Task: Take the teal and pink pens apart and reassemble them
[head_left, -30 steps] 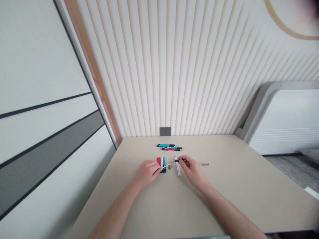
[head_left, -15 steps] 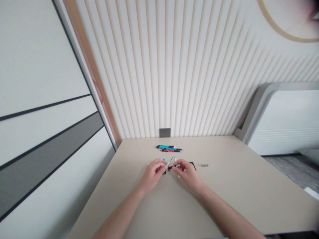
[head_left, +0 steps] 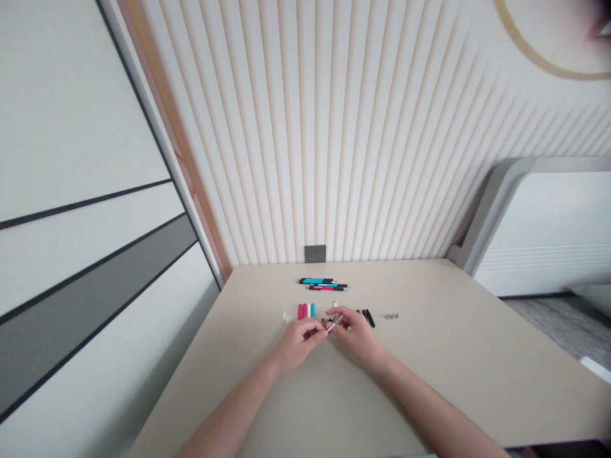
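My left hand (head_left: 300,343) is closed in a pinch on a thin white pen refill (head_left: 331,327), which slants up to the right. The fingers of my right hand (head_left: 357,331) are closed around a small dark pen part, mostly hidden by the fingers. The refill's upper end meets this part, though I cannot tell whether it is inside. Just beyond my left hand lie red, white and teal pen barrels (head_left: 305,311) side by side. Several black pen pieces (head_left: 369,317) lie beside my right hand. Some small pale parts (head_left: 335,304) show behind my fingers.
Assembled-looking pens (head_left: 324,284) in teal, red and black lie farther back on the beige table (head_left: 267,286). Small grey pieces (head_left: 391,316) sit at the right, and small whitish pieces (head_left: 286,317) at the left. A dark wall socket (head_left: 315,254) is behind the table.
My left hand has moved down and slightly right, bringing the refill to the dark part in my right hand. The coloured barrels it covered now show.
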Available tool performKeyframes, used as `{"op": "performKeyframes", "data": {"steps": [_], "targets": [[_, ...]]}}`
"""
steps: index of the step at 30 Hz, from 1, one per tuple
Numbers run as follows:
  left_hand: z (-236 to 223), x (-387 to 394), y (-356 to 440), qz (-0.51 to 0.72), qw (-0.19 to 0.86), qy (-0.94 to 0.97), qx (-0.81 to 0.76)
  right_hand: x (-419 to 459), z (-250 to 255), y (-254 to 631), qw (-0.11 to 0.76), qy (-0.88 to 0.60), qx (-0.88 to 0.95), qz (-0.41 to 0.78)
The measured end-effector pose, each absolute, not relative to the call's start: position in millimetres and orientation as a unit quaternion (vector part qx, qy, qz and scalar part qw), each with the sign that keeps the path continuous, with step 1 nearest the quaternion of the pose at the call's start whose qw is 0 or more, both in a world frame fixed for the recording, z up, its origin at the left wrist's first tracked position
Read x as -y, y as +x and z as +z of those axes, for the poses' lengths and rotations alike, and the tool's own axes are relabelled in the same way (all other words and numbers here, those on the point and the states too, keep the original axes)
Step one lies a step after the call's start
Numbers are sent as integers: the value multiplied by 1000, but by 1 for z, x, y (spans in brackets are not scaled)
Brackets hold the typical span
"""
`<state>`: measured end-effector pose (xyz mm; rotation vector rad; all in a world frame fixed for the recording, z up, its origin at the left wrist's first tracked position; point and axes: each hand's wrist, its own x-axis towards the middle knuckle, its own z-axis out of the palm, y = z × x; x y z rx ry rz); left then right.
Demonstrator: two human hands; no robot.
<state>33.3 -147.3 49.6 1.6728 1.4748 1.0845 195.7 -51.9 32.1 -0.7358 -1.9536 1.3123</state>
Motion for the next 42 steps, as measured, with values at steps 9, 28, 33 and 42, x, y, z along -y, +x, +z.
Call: {"op": "performKeyframes", "data": {"steps": [9, 28, 33, 42], "targets": [[50, 144, 30, 431, 264, 630, -590, 59, 44, 201, 362, -251, 736, 514], [43, 142, 27, 447, 253, 634, -578, 59, 41, 197, 328, -257, 758, 502], [40, 141, 28, 442, 259, 635, -578, 61, 38, 193, 320, -261, 782, 467], [51, 144, 29, 467, 257, 619, -576, 53, 54, 204, 353, -284, 768, 451]]}}
